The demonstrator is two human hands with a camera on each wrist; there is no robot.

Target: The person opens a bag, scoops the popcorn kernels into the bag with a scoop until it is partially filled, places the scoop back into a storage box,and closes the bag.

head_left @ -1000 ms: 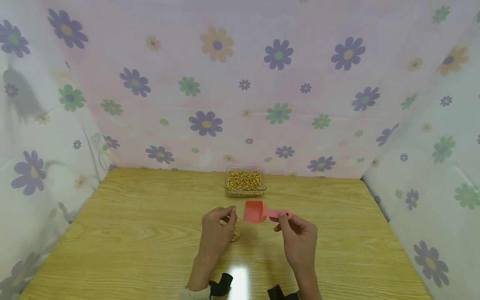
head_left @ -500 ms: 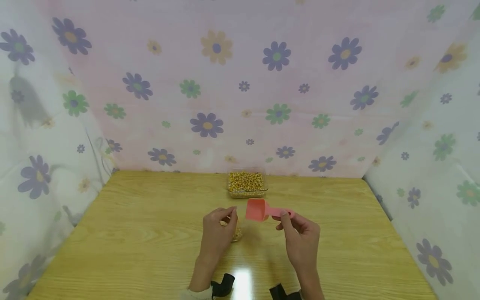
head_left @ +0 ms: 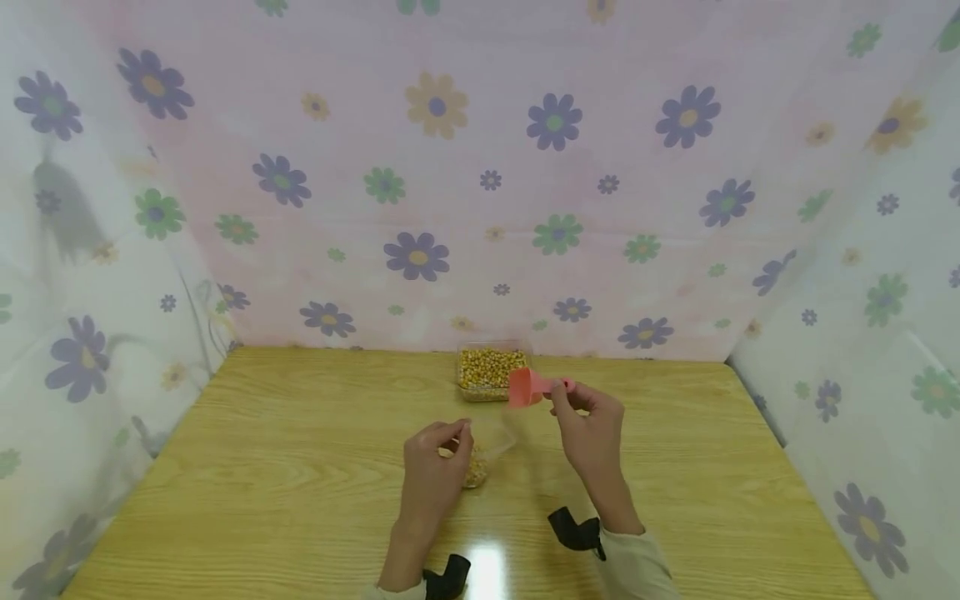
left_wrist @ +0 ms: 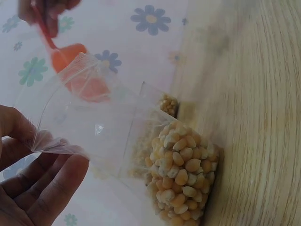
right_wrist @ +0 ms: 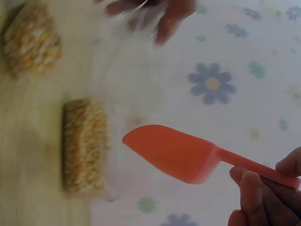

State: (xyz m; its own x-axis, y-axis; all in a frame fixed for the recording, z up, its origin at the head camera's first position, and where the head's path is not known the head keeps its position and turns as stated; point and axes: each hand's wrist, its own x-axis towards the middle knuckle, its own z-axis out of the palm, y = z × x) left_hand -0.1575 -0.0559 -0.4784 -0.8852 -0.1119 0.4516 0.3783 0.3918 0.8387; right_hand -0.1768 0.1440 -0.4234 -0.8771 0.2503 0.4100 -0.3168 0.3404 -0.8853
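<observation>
My left hand (head_left: 435,475) pinches the rim of a clear plastic bag (left_wrist: 108,127) between thumb and fingertips. Corn kernels (left_wrist: 181,174) fill the bag's bottom, which stands on the table. In the head view that hand covers much of the bag. My right hand (head_left: 596,437) grips the handle of a pink scoop (head_left: 523,388) between thumb and fingers. The scoop's bowl (right_wrist: 174,153) shows no kernels in the right wrist view. It is raised above the table, in front of the glass container's right side in the head view. A glass container (head_left: 480,395) of corn kernels stands behind both hands.
The wooden table (head_left: 300,467) spreads out on both sides of the hands. Flower-printed cloth (head_left: 495,208) hangs along its back edge and both sides. A bright reflection lies on the table near the front. Black wrist mounts (head_left: 577,530) sit on both wrists.
My right hand has moved forward with the scoop, away from the bag and toward the glass container. My left hand stays at the bag, whose clear rim now shows to its right.
</observation>
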